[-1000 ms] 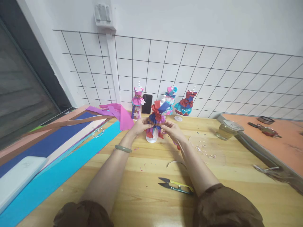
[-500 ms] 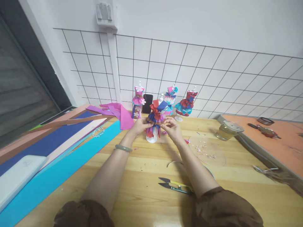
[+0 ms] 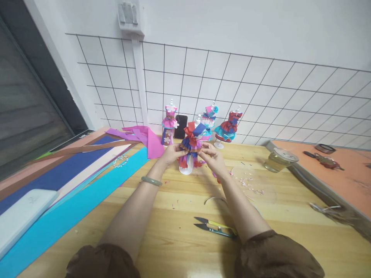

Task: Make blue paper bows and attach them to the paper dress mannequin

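Note:
A miniature dress form (image 3: 191, 139) in a red, blue and pink paper dress stands upright on a white round base (image 3: 185, 170). My left hand (image 3: 174, 153) pinches the skirt's left edge between thumb and fingers. At the opposite edge, my right hand (image 3: 212, 155) pinches the skirt too. Three more dressed forms stand behind: a pink and purple one (image 3: 169, 123) at left, a pink and light blue one (image 3: 209, 119) partly hidden, and a red and turquoise one (image 3: 230, 127) at right.
Yellow-handled thread snips (image 3: 214, 227) lie in front of my right forearm. Coloured paper strips (image 3: 110, 193), a bead bracelet (image 3: 120, 161) and a white power bank (image 3: 29, 216) are at left. A phone (image 3: 181, 126) leans at the back. A lidded cup (image 3: 280, 159) stands right, near an orange-topped surface (image 3: 324, 170).
My right hand has shifted slightly to the right at the skirt's edge. The left hand stays nearly still, and the dress form remains in place.

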A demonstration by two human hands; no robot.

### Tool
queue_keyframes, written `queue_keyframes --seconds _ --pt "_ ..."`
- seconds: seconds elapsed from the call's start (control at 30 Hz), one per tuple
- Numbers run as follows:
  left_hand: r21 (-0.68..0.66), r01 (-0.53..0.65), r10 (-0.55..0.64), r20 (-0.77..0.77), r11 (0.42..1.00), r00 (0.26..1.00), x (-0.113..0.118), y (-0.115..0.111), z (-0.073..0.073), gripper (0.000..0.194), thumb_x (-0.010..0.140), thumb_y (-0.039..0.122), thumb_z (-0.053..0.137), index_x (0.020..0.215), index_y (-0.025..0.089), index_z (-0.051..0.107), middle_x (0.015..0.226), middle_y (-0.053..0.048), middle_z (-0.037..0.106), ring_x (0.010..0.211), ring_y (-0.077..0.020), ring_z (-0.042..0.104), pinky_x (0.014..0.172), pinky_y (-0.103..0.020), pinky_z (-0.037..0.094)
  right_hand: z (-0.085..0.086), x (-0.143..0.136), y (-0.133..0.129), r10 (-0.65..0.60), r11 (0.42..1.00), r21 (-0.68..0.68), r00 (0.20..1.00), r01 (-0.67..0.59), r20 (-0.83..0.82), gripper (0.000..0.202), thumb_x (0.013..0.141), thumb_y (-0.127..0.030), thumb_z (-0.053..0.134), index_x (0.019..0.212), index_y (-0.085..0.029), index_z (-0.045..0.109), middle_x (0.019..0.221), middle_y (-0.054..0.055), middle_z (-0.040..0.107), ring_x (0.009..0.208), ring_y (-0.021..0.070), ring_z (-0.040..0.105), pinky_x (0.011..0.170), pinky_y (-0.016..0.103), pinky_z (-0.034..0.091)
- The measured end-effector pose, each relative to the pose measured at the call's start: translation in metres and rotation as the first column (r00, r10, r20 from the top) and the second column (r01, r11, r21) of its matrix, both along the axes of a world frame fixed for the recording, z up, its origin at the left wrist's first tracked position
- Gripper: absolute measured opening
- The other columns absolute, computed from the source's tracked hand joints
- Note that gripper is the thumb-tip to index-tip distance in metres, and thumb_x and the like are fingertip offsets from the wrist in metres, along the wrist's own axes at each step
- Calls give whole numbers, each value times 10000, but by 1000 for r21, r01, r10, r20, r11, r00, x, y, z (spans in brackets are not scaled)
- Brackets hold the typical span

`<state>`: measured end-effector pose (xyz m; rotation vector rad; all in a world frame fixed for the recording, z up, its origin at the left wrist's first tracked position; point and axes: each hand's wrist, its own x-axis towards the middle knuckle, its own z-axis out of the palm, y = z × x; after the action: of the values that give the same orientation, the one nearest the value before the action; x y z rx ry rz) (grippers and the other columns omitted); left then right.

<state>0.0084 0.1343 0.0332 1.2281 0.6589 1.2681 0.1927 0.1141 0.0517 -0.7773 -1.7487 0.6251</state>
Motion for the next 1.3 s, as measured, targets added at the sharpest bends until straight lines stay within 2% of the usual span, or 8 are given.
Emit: queue_keyframes --seconds 0.3,0.5,0.67,0.9,1.0,1.13,1.23,1.3 --pt "3 12 -12 1 1000 1000 0 0 0 319 543 180 716 833 117 599 791 -23 616 771 -133 562 820 -315 392 -2 2 3 52 991 -122 998 -56 -40 149 720 -317 580 741 -205 675 1041 68 562 985 209 508 807 349 412" --pt "18 -6 6 3 1000 1000 1 -2 2 359 544 178 709 875 130 582 795 -18 596 776 -132 551 810 -310 389 -9 1 9 -24 978 -206 996 5 -89 179 630 -336 651 713 -179 631 934 59 596 854 187 557 673 290 442" --pt "55 -18 18 6 998 1000 0 -2 1 431 544 181 707 948 145 563 816 -17 585 786 -131 549 802 -300 390 -3 2 4 -30 967 -254 998 14 -59 195 646 -339 619 756 -178 607 864 50 622 806 179 567 650 282 444" --pt "53 -14 14 -1 999 1000 0 0 0 438 540 195 710 951 135 570 842 -32 597 803 -141 553 812 -310 388 3 7 0 -76 957 -282 997 64 -31 181 679 -346 556 762 -188 588 927 47 624 787 171 566 621 275 452" --pt "54 -2 1 14 999 1000 1 -1 0 452 541 194 711 965 135 569 857 -34 602 811 -141 554 823 -311 383 4 8 0 -88 961 -268 995 73 -46 201 646 -365 607 733 -187 574 810 36 631 704 155 566 578 259 447" --pt "48 -6 4 41 999 999 1 -1 0 437 538 187 715 947 131 572 844 -34 608 805 -141 559 823 -313 387 11 5 -12 -5 962 -273 998 22 63 245 660 -407 603 676 -163 619 607 22 607 558 133 533 513 248 423" --pt "45 -7 4 56 999 998 2 -1 0 433 538 180 717 942 128 569 848 -39 613 807 -146 564 820 -317 393 17 -2 -23 120 961 -269 971 -62 207 292 690 -411 567 767 -154 682 612 30 630 546 142 536 503 253 418" --pt "41 -6 4 54 999 999 3 -1 0 422 543 179 716 935 128 569 844 -40 615 808 -148 567 816 -319 399 18 -8 -27 129 971 -230 945 -60 299 311 708 -396 544 868 -169 685 637 20 646 552 147 540 509 257 420"
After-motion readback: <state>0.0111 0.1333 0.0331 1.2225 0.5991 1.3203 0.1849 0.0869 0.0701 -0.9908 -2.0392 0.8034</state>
